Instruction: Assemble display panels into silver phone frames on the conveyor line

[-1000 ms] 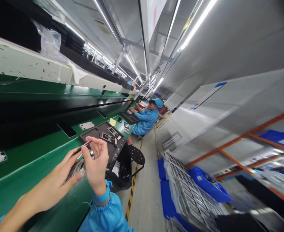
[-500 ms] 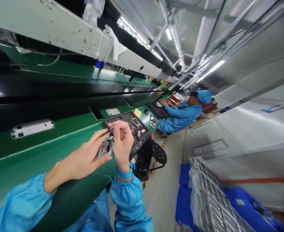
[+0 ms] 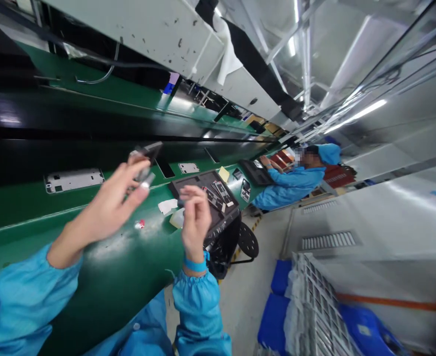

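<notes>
The left hand (image 3: pixel 105 207), raised over the green workbench (image 3: pixel 107 277), is clamped on a smartphone assembly (image 3: pixel 144 165), blurred. The right hand (image 3: pixel 197 222) is apart from it, fingers curled, before the left edge of a dark tray (image 3: pixel 199 180); its grip I cannot tell. Smartphone frames (image 3: pixel 223 192) lie near the tray's right edge.

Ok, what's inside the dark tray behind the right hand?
Two slim phone-like parts lie side by side in the dark tray. The right hand covers part of the tray, so whatever may lie behind it can't be seen.
</notes>
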A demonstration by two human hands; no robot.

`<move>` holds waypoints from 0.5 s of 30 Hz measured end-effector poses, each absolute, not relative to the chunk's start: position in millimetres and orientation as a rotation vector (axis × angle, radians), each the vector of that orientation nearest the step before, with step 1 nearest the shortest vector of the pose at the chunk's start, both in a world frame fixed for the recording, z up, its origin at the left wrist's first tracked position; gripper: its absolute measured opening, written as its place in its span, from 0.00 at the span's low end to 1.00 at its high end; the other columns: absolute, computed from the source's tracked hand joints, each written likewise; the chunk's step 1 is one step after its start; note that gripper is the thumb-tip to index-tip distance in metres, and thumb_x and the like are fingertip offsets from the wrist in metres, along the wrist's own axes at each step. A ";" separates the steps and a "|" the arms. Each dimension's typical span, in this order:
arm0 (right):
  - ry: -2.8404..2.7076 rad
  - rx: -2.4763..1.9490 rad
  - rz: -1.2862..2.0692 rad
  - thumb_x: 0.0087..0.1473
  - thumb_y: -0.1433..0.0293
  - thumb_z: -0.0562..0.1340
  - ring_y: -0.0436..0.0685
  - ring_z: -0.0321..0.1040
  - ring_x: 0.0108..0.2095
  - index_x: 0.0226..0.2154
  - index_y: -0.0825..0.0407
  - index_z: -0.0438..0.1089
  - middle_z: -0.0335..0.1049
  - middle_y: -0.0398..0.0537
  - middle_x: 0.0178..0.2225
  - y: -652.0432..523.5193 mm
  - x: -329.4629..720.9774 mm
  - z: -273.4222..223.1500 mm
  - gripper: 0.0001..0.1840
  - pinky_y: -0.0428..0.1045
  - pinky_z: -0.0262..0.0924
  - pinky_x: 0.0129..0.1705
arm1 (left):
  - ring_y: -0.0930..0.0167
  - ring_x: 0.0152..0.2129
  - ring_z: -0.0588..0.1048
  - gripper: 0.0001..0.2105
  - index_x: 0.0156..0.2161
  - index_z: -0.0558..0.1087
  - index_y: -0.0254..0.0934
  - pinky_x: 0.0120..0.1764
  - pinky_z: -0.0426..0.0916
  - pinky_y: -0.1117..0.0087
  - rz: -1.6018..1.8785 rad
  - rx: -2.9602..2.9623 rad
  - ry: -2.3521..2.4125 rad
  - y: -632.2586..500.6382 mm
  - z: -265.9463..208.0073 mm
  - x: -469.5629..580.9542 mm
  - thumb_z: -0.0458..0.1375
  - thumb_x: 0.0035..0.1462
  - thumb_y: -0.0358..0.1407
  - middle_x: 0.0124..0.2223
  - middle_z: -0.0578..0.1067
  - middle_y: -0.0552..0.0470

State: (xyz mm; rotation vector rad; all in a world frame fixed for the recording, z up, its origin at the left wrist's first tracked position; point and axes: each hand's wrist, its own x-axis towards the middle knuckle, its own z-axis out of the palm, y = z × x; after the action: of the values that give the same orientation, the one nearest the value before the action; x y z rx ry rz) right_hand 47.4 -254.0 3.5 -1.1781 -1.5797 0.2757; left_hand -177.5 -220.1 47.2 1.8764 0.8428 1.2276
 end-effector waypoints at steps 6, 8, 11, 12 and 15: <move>-1.886 -1.506 0.633 0.64 0.68 0.64 0.62 0.71 0.47 0.30 0.48 0.66 0.72 0.52 0.41 -250.8 35.4 -100.6 0.10 0.59 0.66 0.55 | 0.60 0.34 0.82 0.36 0.69 0.66 0.29 0.37 0.79 0.62 1.389 1.262 0.616 -210.0 54.2 -205.5 0.53 0.71 0.58 0.39 0.84 0.41; -1.841 -1.584 0.625 0.62 0.70 0.65 0.65 0.69 0.50 0.31 0.49 0.66 0.71 0.53 0.43 -251.5 28.6 -114.6 0.09 0.63 0.63 0.59 | 0.60 0.33 0.83 0.37 0.68 0.66 0.28 0.36 0.79 0.62 1.324 1.180 0.474 -212.9 56.4 -204.7 0.54 0.69 0.59 0.39 0.85 0.40; -1.724 -1.637 0.607 0.62 0.66 0.65 0.69 0.66 0.53 0.31 0.49 0.66 0.70 0.56 0.45 -252.8 22.7 -117.2 0.10 0.67 0.61 0.59 | 0.58 0.35 0.84 0.37 0.69 0.65 0.31 0.40 0.80 0.60 1.191 1.101 0.320 -217.4 54.6 -202.1 0.52 0.70 0.60 0.42 0.85 0.37; -1.680 -1.627 0.612 0.63 0.63 0.65 0.69 0.66 0.53 0.32 0.49 0.66 0.70 0.57 0.45 -252.6 22.5 -113.7 0.11 0.67 0.62 0.59 | 0.58 0.36 0.84 0.36 0.70 0.64 0.33 0.41 0.80 0.59 1.132 1.071 0.278 -219.4 53.6 -202.0 0.50 0.70 0.60 0.43 0.84 0.37; -1.557 -1.498 0.691 0.67 0.50 0.60 0.68 0.70 0.50 0.37 0.50 0.71 0.73 0.56 0.42 -252.3 27.7 -87.3 0.20 0.64 0.68 0.55 | 0.57 0.38 0.84 0.36 0.72 0.61 0.36 0.44 0.78 0.58 0.942 0.989 0.170 -228.1 53.0 -202.9 0.47 0.72 0.60 0.46 0.84 0.36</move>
State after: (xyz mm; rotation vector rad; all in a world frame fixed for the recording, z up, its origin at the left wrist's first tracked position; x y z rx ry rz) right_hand 27.7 -252.3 -87.3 -1.4976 -1.5569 0.6906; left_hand -202.9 -228.1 53.0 0.9893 0.1703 0.9423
